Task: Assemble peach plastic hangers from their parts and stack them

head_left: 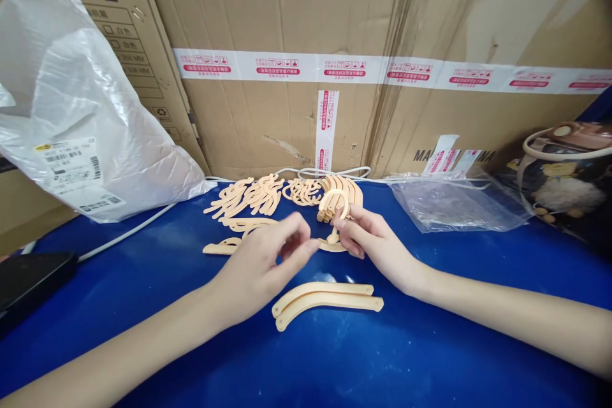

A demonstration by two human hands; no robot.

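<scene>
My right hand (pixel 363 233) is closed, its thumb and fingers pinching a beige hook (pixel 343 201) shaped like a question mark, with a rounded lower end. Close by on the left, my left hand (pixel 272 258) has its fingers bent and its thumb apart from them; nothing shows between them. A curved beige strip (pixel 335 247) lies just behind, partly hidden by my hands. In front of both hands, two long bent beige bars (pixel 329 301) rest side by side on the blue table (pixel 363 363), with small holes at their ends.
Behind my hands lie heaps of beige pieces: flat branching ones (pixel 246 196), small hooks (pixel 303 191) and stacked bars (pixel 351 190). A white plastic bag (pixel 95 108) stands left, a clear bag (pixel 459 204) lies right. Cardboard boxes (pixel 287 121) wall the back; a cable (pixel 127 233) crosses left.
</scene>
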